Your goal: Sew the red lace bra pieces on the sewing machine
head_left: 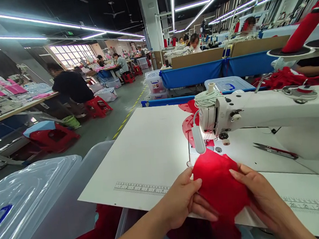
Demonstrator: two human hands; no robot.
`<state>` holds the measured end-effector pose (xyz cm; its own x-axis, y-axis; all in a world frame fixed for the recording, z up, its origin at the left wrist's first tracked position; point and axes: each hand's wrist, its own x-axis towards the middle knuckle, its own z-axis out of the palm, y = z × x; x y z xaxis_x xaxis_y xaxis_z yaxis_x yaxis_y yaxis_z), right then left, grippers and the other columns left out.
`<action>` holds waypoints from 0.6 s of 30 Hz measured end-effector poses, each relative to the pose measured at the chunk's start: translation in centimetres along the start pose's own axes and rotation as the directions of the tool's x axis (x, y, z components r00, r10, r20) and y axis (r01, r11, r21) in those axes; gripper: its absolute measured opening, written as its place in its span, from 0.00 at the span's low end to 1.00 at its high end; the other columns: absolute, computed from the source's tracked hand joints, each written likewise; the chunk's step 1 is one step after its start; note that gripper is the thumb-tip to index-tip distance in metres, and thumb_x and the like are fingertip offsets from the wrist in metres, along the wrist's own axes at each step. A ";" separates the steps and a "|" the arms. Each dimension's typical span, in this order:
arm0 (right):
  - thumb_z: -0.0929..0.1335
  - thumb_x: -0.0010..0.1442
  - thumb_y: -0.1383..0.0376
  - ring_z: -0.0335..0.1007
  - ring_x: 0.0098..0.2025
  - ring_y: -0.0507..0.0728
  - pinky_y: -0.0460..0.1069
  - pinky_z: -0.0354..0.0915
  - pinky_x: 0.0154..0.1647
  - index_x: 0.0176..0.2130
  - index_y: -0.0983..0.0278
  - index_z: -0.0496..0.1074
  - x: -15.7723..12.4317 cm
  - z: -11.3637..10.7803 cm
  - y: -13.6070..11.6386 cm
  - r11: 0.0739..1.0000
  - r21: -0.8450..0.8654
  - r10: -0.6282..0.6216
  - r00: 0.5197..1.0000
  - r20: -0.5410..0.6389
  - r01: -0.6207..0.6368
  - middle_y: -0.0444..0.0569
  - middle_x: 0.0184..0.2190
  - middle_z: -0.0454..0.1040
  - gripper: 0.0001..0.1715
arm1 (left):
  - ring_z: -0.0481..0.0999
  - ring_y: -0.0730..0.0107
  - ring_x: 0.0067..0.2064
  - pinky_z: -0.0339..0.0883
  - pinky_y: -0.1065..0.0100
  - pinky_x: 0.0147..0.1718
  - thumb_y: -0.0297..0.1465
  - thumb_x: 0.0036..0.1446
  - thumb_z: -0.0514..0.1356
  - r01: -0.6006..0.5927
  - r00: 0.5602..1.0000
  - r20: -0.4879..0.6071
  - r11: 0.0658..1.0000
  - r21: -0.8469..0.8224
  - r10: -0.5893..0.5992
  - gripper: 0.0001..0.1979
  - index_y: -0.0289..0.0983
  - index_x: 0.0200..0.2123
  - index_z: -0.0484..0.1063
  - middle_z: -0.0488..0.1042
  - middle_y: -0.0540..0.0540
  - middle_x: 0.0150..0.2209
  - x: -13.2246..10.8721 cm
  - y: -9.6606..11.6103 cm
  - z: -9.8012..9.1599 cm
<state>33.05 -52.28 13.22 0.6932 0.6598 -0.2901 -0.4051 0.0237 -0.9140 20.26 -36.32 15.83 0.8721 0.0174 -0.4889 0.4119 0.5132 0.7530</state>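
Rounded red fabric piece (220, 184), pinched by bare left hand (185, 197) and bare right hand (260, 189); possible creasing from uneven pull.

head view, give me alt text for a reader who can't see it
A person's left hand and right hand hold red fabric before the needle end of a white industrial sewing machine. Thread snips lie on the white tabletop; a person in a dark top sits farther back, at picture left.
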 end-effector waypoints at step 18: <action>0.58 0.64 0.50 0.78 0.32 0.58 0.49 0.71 0.30 0.43 0.57 0.75 -0.9 -1.3 3.3 0.464 -0.857 -0.423 0.906 0.007 0.224 0.48 0.33 0.81 0.22 | 0.71 0.66 0.33 0.61 0.67 0.33 0.30 0.61 0.56 -0.171 0.885 0.037 0.251 0.953 0.464 0.08 0.38 0.29 0.67 0.73 0.49 0.30 7.4 1.3 1.1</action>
<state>31.87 -53.75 10.07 0.7950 0.5933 0.1259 0.4779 -0.4848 -0.7325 27.57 -36.47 13.66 0.9727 0.2222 -0.0669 0.2057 -0.6918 0.6922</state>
